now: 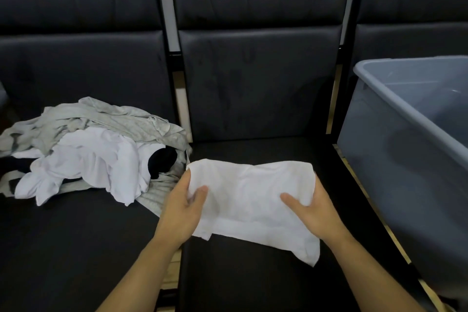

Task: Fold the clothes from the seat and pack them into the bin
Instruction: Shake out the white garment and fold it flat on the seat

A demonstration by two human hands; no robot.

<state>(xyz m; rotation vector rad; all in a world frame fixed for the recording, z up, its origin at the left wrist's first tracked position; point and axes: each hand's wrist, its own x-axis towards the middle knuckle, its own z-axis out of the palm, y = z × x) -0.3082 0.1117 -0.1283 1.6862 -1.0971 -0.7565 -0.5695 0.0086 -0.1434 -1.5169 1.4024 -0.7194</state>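
A white garment [250, 200], folded to a rough rectangle, lies on the middle seat [253, 273]. My left hand [181, 213] pinches its left edge, thumb on top; my right hand [312, 210] grips its right edge likewise. I judge this piece nearly folded and ready for carrying to the grey bin [405, 114], which stands just right of the seat; the part of its interior I can see shows no clothes. On the left seat [76, 248] a pile of unfolded clothes [96, 149], grey, white and black, waits. Most of the task therefore remains.
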